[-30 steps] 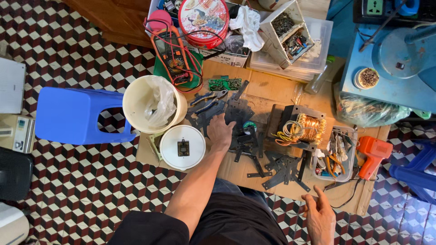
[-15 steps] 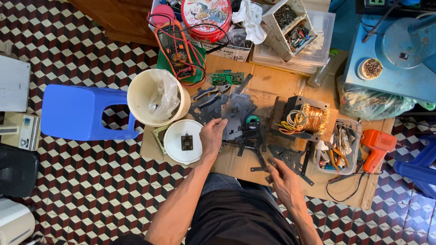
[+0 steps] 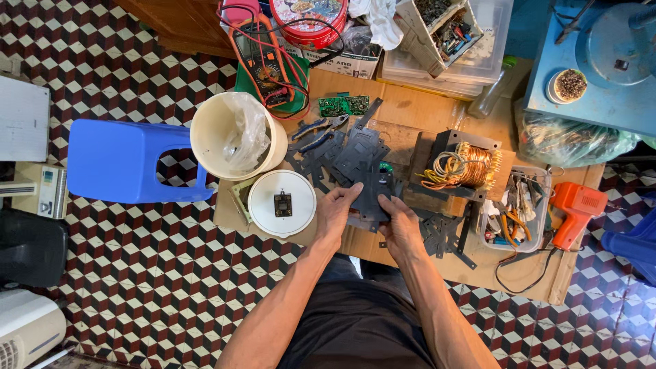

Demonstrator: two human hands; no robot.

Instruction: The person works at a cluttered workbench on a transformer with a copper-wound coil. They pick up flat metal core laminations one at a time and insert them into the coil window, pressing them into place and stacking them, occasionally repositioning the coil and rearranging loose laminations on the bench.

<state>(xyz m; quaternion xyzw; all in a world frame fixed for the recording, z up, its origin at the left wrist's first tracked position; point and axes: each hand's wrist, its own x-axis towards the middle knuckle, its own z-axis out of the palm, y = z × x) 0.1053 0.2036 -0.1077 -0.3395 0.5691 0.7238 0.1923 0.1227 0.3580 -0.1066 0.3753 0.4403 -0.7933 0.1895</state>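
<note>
- Both hands meet over the cardboard (image 3: 410,113): the left hand (image 3: 335,215) and right hand (image 3: 400,229) each pinch an edge of a stack of dark plates (image 3: 372,198), held just above the mat in front of the person.
- The stack looks loose (thin plates, gripped only at the edges); a slack pinch could let them fan out and slide off.
- Sharp plate edges could nick a finger if the stack shifts.
- The transformer (image 3: 461,167) sits just beside the right hand; a careless pull might snag its coloured wires.
- The white lid (image 3: 281,203) lies near the left wrist and could get knocked.
</note>
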